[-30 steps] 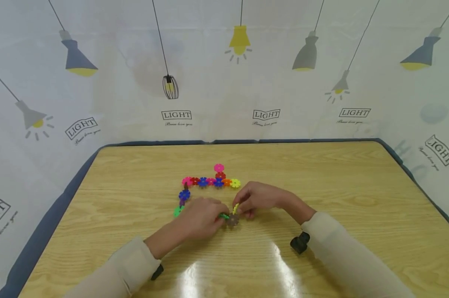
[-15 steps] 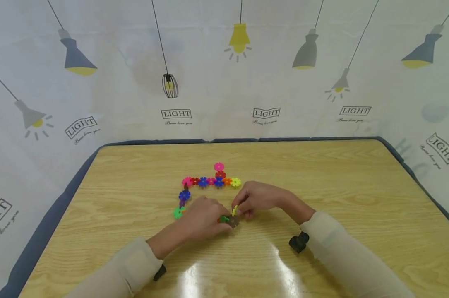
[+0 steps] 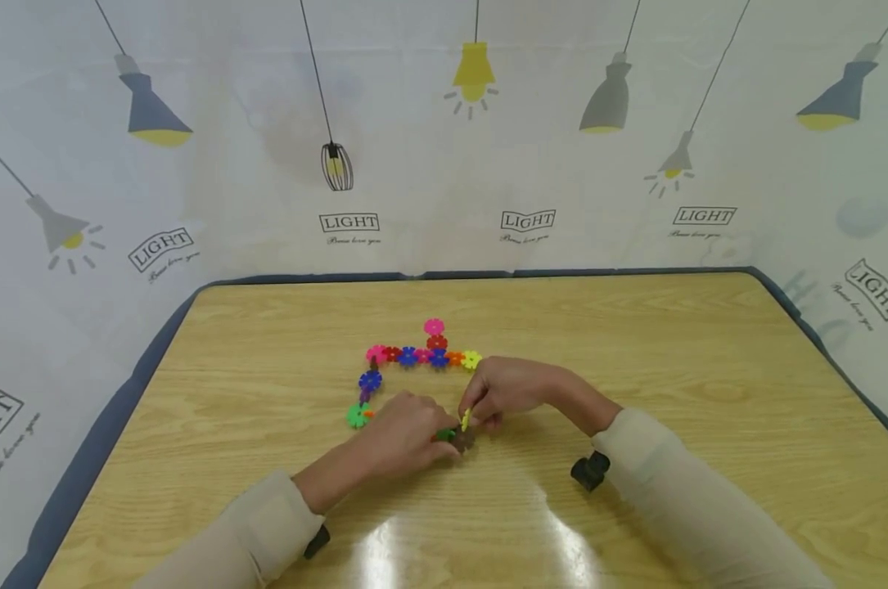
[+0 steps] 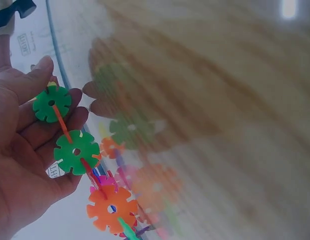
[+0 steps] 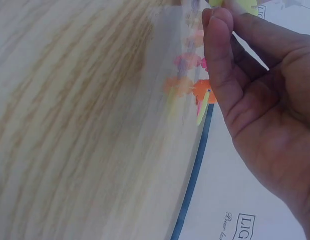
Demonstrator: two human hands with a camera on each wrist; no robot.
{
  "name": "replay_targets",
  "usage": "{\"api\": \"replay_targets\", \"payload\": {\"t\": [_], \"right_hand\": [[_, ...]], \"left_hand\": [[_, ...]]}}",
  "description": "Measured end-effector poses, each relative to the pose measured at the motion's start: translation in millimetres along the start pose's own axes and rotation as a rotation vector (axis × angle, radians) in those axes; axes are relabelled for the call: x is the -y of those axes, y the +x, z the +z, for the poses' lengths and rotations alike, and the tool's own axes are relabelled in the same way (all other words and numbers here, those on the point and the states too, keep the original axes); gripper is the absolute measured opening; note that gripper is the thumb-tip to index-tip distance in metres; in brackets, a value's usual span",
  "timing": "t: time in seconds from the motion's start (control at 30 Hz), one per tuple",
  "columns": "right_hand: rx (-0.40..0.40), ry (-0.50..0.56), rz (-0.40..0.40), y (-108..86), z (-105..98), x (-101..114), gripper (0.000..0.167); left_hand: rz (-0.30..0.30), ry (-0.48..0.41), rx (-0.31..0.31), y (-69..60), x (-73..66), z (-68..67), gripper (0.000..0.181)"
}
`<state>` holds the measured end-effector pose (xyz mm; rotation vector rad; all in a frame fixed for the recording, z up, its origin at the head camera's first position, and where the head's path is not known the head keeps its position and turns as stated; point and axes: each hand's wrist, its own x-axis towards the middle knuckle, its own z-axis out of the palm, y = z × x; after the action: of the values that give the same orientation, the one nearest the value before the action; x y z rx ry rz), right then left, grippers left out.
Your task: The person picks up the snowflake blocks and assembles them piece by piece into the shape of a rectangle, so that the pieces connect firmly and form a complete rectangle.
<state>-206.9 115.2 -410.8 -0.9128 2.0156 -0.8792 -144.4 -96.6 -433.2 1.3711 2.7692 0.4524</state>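
Note:
A chain of notched plastic flower discs bends across the table; its green disc (image 3: 358,415) lies beside my left wrist. My left hand (image 3: 403,435) grips the near end of the chain. In the left wrist view, a green disc (image 4: 52,103) sits between thumb and fingers, with a second green disc (image 4: 76,152) and an orange disc (image 4: 112,209) behind it along the chain. A brown disc (image 3: 464,440) shows at the left fingertips. My right hand (image 3: 513,387) pinches a yellow disc (image 3: 466,420) upright against the brown one; whether they are joined cannot be told.
The far row of the chain carries a blue disc (image 3: 407,356) and ends in a yellow disc (image 3: 471,360) near the right knuckles. A pink disc (image 3: 434,327) sticks out at the back. The wood table (image 3: 635,343) meets a printed cloth wall (image 3: 429,164).
The left thumb has shifted right, onto the brown disc. The pinched yellow disc has come down slightly closer to it. The far chain has slid slightly right.

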Motion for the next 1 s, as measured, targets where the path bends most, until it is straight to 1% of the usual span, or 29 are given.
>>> {"api": "replay_targets", "payload": {"t": [0.1,0.17,0.3,0.37,0.47,0.57,0.63,0.7,0.77,0.83,0.9,1.0], "right_hand": [[-0.007,0.004,-0.002,0.1,1,1,0.023],[-0.004,-0.006,-0.007,1.1,2,1,0.022],[0.027,-0.026,0.005,4.3,3,0,0.018],[0.04,-0.024,0.032,5.2,2,-2,0.02],[0.005,0.02,0.082,4.4,-6,-8,0.024],[-0.064,0.079,0.118,4.1,-18,-15,0.027],[-0.119,0.125,0.123,5.5,-27,-18,0.027],[-0.178,0.158,0.13,9.4,-35,-20,0.028],[-0.253,0.194,0.144,15.9,-41,-21,0.028],[-0.327,0.207,0.165,24.3,-46,-22,0.029],[-0.384,0.199,0.187,34.1,-49,-23,0.03],[-0.426,0.167,0.212,47.2,-51,-22,0.028]], "left_hand": [[-0.015,0.027,0.004,-0.3,-1.1,-0.8,0.028],[-0.044,0.03,0.016,0.1,-3.2,-2.0,0.029],[-0.119,0.04,0.077,1.8,-10.7,-6.2,0.032],[-0.139,0.055,0.112,2.4,-14.7,-8.9,0.032],[-0.144,0.072,0.143,3.2,-18.0,-13.9,0.032],[-0.156,0.066,0.144,5.1,-17.0,-21.6,0.035],[-0.181,0.036,0.134,8.4,-13.2,-28.6,0.04],[-0.206,0.034,0.106,13.0,-6.7,-35.9,0.039],[-0.241,0.024,0.074,19.4,2.4,-42.3,0.032],[-0.267,0.031,0.038,26.9,13.3,-46.3,0.024],[-0.296,0.027,0.015,33.5,24.0,-47.0,0.019],[-0.31,0.044,-0.002,42.0,37.4,-42.2,0.015]]}}
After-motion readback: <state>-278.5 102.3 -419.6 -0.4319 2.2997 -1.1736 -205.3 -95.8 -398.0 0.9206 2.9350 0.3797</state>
